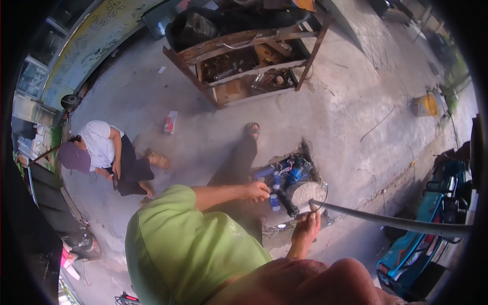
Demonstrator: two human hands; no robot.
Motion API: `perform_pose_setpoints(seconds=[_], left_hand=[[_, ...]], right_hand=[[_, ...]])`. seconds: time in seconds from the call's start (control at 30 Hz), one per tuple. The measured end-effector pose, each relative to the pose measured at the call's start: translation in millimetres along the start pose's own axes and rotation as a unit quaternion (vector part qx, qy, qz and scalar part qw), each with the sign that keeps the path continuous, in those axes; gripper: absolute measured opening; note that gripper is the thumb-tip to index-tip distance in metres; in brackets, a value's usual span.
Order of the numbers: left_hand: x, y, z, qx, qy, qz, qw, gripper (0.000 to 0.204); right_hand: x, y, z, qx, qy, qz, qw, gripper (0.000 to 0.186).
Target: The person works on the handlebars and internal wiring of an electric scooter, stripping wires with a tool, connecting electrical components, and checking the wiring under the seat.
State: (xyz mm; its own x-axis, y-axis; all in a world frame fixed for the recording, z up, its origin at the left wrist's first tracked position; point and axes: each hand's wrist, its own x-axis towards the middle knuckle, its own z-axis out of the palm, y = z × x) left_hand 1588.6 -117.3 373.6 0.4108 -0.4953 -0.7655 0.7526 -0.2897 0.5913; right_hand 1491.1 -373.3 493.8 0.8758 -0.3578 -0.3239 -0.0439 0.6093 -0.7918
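My left hand [258,191] is closed above the left side of a broken-out pit [273,217] in the concrete; what it holds, if anything, I cannot make out. The pit holds blue fittings [293,175], blue cylindrical pieces [275,201] and a black pipe [288,203]. A pale, rounded block [300,192] sits at its right. My right hand [308,223] is raised at the near end of a long grey pipe [386,217] that runs off to the right, its fingers curled at that end beside a thin dark loop of line or wire.
A seated person [101,152] in a white top and purple cap is at left. A wooden-framed bench [223,48] with clutter stands ahead, a red-and-white packet [171,121] on the floor. A yellow bucket [427,105] and teal folded frames [406,239] are at right.
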Motion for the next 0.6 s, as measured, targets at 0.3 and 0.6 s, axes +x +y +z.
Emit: perform_pose_setpoints(seconds=[0.3, 0.6], left_hand=[[-35.0, 104.0, 50.2, 0.036, -0.055, 0.218, 0.974, 0.034], [-41.1, 133.1, 125.4, -0.169, -0.224, 0.212, 0.936, 0.030]], right_hand=[[-15.4, -22.4, -8.4, -0.171, -0.063, 0.008, 0.983, 0.026], [-66.0, -10.3, -22.6, -0.318, -0.115, 0.014, 0.941, 0.022]])
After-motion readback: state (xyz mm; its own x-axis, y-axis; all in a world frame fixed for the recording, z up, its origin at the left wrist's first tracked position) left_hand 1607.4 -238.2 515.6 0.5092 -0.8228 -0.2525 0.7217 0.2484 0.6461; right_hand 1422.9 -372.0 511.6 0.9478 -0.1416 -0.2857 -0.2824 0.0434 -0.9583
